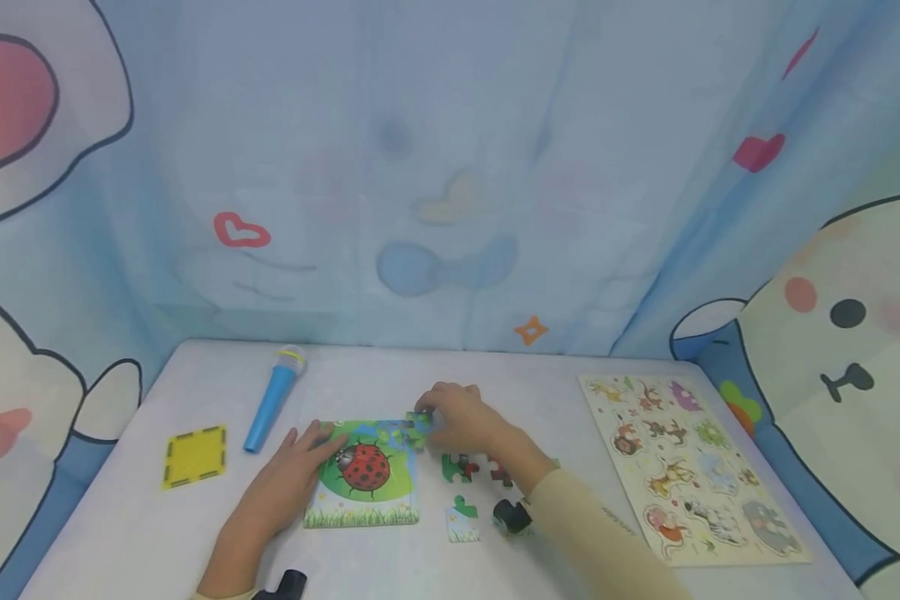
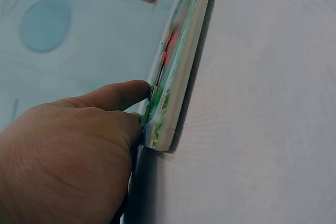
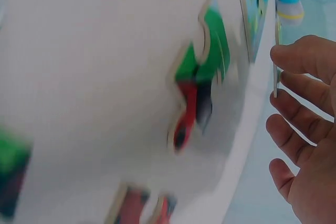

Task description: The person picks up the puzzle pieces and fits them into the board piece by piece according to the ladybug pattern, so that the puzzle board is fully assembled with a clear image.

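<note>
A square ladybug puzzle board (image 1: 360, 515) lies flat on the white table, its printed red ladybug (image 1: 365, 467) facing up. Over the board's left side rests my left hand (image 1: 288, 475), thumb on the picture. The left wrist view shows that hand (image 2: 68, 150) touching the board's edge (image 2: 181, 93), its fingers partly hidden. At the upper right corner, my right hand (image 1: 461, 421) pinches a green and blue puzzle piece (image 1: 418, 421). In the right wrist view this piece (image 3: 275, 80) appears edge-on between thumb and fingers. Whether it touches the board I cannot tell.
Several loose puzzle pieces (image 1: 462, 523) lie right of the board, some partly hidden by my right arm. A blue toy microphone (image 1: 272, 407) and a yellow square (image 1: 195, 457) lie to the left. An animal puzzle board (image 1: 633, 485) occupies the table's right side. A printed curtain (image 1: 450, 167) hangs behind.
</note>
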Demonstrator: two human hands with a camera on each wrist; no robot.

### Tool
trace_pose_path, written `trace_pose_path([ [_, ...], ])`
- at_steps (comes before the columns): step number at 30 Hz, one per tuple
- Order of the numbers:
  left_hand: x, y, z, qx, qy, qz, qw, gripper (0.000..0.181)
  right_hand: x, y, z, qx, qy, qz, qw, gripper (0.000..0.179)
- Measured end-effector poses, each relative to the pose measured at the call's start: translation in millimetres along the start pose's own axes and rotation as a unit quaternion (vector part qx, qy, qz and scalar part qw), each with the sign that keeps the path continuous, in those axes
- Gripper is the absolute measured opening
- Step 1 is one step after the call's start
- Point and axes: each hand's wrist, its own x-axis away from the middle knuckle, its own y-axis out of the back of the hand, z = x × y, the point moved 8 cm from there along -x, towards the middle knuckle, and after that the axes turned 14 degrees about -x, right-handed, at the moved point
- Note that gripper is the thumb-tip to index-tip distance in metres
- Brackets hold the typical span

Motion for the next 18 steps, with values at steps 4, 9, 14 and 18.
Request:
trace_pose_path([
  [4,0.5,0.7,0.1,-0.001,0.001,-0.002,1.0000,0.042,-6.5,-12,10,0.004,0.012,0.009,0.9999,0.041],
  [9,0.5,0.8,0.2,0.003,0.005,-0.001,1.0000,0.042,-13.0,-21,19,0.015,0.015,0.016,0.9997,0.039],
  [14,1.2,-0.9,1.7,0.005,0.010,0.001,0.9999,0.042,-18.6,-30,19,0.026,0.003,0.029,0.9993,0.039],
  [18,1.3,-0.6,2.8,0.003,0.016,0.004,0.9999,0.042,-22.2,-34,17,0.026,0.000,0.036,0.9990,0.038],
])
